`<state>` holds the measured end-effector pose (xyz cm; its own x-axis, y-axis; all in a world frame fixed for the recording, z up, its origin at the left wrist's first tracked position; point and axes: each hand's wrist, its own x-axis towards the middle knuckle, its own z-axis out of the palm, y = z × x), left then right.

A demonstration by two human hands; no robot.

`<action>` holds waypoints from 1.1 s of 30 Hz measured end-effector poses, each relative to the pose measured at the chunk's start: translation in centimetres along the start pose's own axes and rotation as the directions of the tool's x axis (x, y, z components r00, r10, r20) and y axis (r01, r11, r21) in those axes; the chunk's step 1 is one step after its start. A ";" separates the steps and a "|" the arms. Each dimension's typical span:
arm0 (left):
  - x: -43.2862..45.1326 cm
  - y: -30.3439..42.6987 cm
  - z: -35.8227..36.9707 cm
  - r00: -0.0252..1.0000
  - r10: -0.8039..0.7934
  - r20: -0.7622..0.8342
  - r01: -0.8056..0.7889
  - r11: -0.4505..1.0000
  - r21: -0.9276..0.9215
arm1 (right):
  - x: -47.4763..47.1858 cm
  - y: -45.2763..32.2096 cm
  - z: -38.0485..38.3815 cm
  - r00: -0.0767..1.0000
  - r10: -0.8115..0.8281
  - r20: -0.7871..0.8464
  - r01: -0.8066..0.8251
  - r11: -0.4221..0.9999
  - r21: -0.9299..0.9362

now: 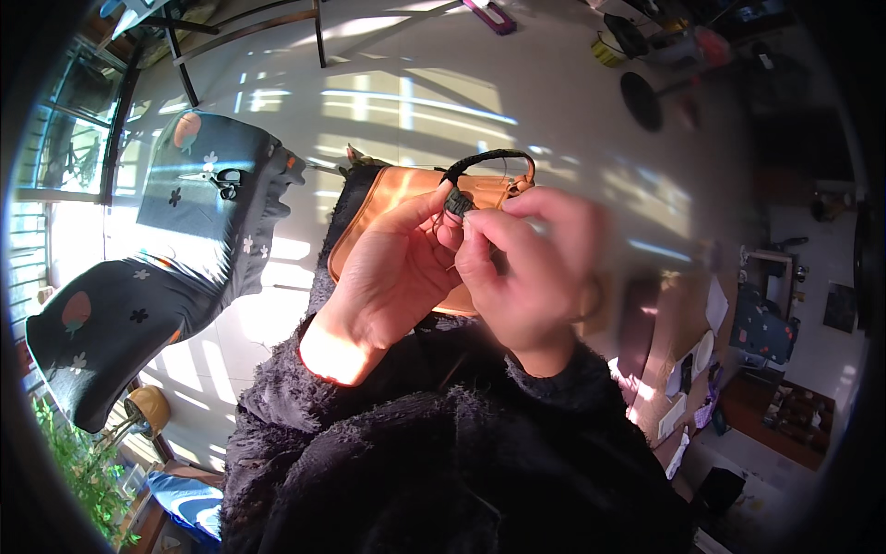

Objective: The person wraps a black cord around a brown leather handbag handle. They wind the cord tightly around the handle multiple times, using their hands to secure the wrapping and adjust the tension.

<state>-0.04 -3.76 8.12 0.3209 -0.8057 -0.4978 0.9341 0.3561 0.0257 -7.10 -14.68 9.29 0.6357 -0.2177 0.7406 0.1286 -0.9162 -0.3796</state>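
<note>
A tan leather bag (360,225) lies on my lap. Its curved strap (484,156) is wrapped in black cord or ribbon over much of its length, with tan leather bare near the right end. My left hand (398,266) pinches a dark green woven or coiled piece (458,202) at the strap's left end, thumb on its upper side. My right hand (519,256), partly blurred, meets the same piece from the right with thumb and forefinger closed together at its edge. A thin dark strand hangs by the left fingers. Whatever lies between the right fingertips is too small to tell.
On the left stands a chair with a dark patterned cover (201,159), and black-handled scissors (225,181) lie on its seat. A potted plant (83,471) is at the lower left. A cluttered table (668,311) stands to the right, near a wooden bench (782,415).
</note>
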 end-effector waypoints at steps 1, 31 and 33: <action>0.0 0.0 0.1 1.000 0.000 -0.007 0.000 1.000 -0.009 | 0.2 0.1 0.0 0.999 -0.043 0.007 0.043 0.999 -0.018; 0.9 0.5 -1.1 0.997 -0.074 -0.027 0.073 0.996 -0.041 | 1.3 -0.5 0.2 0.997 -0.039 0.069 0.035 0.998 0.061; 0.9 0.4 -1.0 0.998 -0.054 -0.028 0.053 0.998 -0.030 | 1.1 -0.5 0.3 0.998 -0.029 0.060 0.025 0.997 0.072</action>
<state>0.48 -3.87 6.85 0.2659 -0.8100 -0.5227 0.9446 0.3271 -0.0264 -6.21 -14.35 10.14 0.6763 -0.1706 0.7166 0.1983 -0.8947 -0.4001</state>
